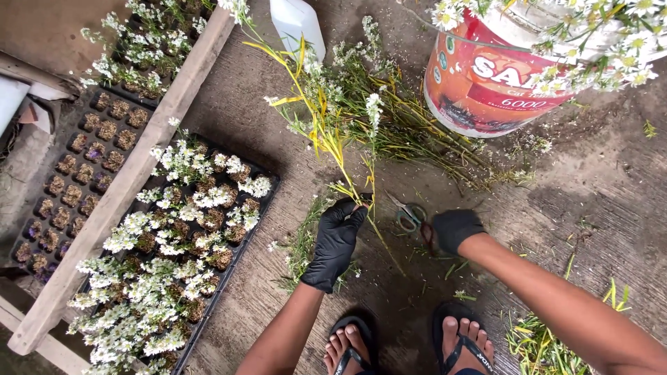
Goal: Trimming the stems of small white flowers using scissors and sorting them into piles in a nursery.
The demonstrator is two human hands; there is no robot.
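My left hand (337, 239), in a black glove, pinches the base of a long flower stem (321, 118) with yellowing leaves and small white blooms; the stem slants up and away over the concrete floor. My right hand (453, 228), also in a black glove, rests closed on the floor right beside a pair of scissors (412, 217) with greenish and red handles; whether it grips them I cannot tell. A heap of cut white-flowered stems (396, 125) lies just beyond both hands.
A black seedling tray (267, 182) filled with white flower cuttings sits at left beside a wooden beam (121, 187); another tray (76, 173) lies beyond it. A red and white bucket (486, 83) of flowers stands at top right. My sandalled feet (410, 344) are below.
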